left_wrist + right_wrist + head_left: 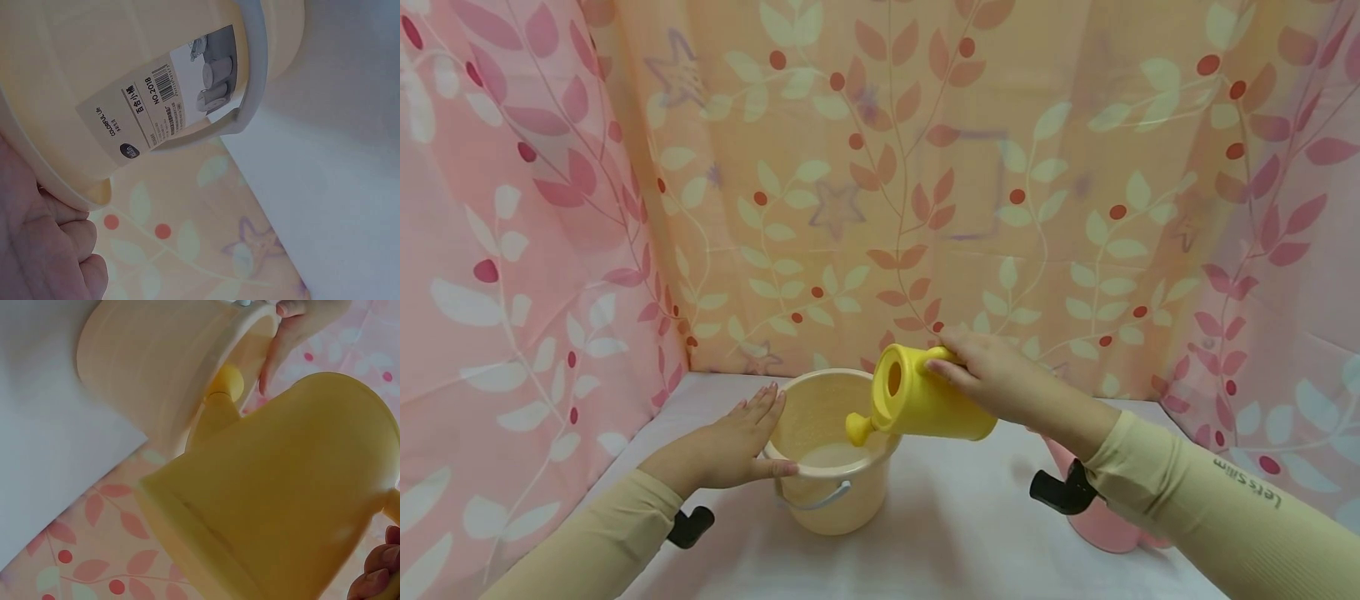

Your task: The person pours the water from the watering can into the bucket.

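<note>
As R hand (992, 372) grips can (936, 408), bucket (838, 507) label (159, 94), L-wrist only

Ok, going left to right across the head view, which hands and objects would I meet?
Left hand, round cream plastic bucket, yellow plastic watering can, right hand, smooth pink object partly hidden from view.

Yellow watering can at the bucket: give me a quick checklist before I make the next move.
1. Right hand gripping the yellow watering can by its handle: ok.
2. Sprinkler head over the bucket's opening: ok, can tilted toward it.
3. Left hand touching the bucket's rim: ok.
4. Bucket upright on the table: ok.
5. Bucket handle out of the opening: ok, hanging down outside.
6. Water left in the can: cannot tell.
</note>
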Demonstrator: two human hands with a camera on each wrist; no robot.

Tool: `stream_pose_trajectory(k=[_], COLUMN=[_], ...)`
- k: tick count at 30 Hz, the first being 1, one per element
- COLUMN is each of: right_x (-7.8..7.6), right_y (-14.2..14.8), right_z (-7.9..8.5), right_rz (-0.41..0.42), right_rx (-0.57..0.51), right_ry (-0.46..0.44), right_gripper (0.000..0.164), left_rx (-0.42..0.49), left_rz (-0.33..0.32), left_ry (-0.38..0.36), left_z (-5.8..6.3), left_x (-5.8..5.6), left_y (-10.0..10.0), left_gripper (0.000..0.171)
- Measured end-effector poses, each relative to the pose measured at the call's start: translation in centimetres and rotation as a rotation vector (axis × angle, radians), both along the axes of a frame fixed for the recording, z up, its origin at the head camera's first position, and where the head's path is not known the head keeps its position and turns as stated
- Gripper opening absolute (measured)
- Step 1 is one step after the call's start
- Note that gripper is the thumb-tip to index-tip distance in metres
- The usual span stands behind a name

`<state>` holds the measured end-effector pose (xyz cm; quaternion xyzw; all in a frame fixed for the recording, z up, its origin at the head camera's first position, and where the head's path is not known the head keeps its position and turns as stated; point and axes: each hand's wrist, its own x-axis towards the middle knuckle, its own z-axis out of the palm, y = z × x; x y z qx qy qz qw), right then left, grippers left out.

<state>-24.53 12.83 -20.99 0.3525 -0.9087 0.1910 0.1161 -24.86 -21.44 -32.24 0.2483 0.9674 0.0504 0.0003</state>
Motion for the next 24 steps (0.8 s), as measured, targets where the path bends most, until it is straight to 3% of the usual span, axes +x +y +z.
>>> stream_pose_trajectory(k=[6, 17, 24], right_x=[-0.08, 0.13, -0.28], right_y=[-0.03, -0.46, -0.67], right_z=[0.39, 0.94, 0.96], right_rz=[0.019, 0.024, 0.05], right_rx=[0.026, 0.056, 0.059], right_ry=[0.04, 0.016, 0.046], right_gripper=[0.02, 0.019, 0.02], left_rx=[-0.002, -0.002, 0.002], left_rz=[0.0, 0.0, 0.014], left_ry=[0.001, 0.003, -0.016], left_z=[-0.06, 0.01, 0.27], left_x=[-0.04, 0.05, 0.15], left_y=[0.03, 0.15, 0.2], left_gripper=[0.113, 0.112, 0.113])
